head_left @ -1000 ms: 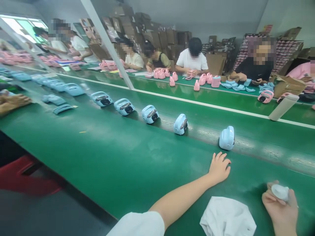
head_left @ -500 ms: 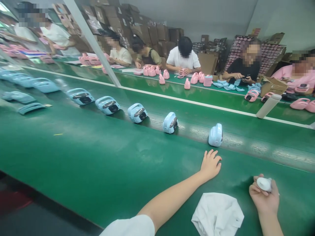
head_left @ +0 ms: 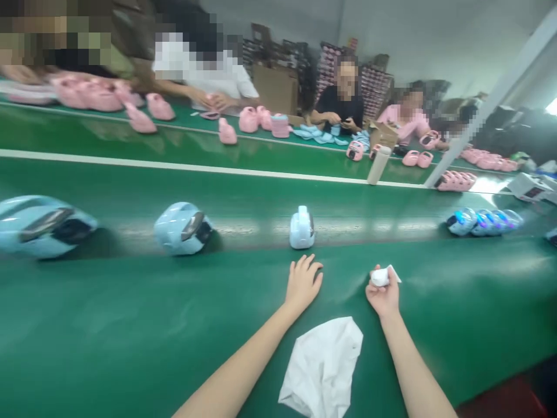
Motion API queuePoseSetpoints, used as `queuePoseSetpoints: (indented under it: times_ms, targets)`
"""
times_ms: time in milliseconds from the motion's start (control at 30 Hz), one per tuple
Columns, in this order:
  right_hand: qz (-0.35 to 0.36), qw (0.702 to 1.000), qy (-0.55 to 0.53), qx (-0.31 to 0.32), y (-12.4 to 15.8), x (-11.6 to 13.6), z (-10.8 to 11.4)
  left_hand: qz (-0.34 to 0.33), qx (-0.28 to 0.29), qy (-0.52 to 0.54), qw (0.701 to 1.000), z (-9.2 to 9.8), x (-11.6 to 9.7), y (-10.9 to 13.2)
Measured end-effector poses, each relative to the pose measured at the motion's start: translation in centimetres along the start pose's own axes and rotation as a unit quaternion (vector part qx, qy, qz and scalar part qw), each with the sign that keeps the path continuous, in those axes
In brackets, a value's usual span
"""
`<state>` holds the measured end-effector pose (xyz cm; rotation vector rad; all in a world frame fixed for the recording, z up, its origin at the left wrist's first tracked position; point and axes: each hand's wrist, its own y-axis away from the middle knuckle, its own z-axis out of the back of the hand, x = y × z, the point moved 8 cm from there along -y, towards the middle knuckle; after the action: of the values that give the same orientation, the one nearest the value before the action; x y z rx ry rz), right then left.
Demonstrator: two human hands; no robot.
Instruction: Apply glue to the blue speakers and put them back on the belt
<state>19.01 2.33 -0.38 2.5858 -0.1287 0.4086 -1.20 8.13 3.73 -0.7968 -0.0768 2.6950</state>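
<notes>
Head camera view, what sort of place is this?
Probably a factory assembly line: a long green conveyor belt carries matching light-blue plastic devices, and seated workers across it handle pink plastic ones near stacked cardboard boxes.

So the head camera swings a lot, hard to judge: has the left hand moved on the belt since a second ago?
No. The left hand stays flat beside the white cloth.
</notes>
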Motion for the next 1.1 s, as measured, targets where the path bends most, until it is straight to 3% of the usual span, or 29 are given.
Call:
queuePoseSetpoints:
  times_ms: [567,1100]
  targets:
    - [-0.013,0.999,-0.01,0.041,-0.13,-0.73,0.32,0.002,0.007,-0.038,0.999,-0.04,0.53,0.29]
    - [-0.007,1.0,-0.015,0.022,-0.03,-0.71,0.24,0.005,0.013,-0.035,0.999,-0.22,0.51,0.08]
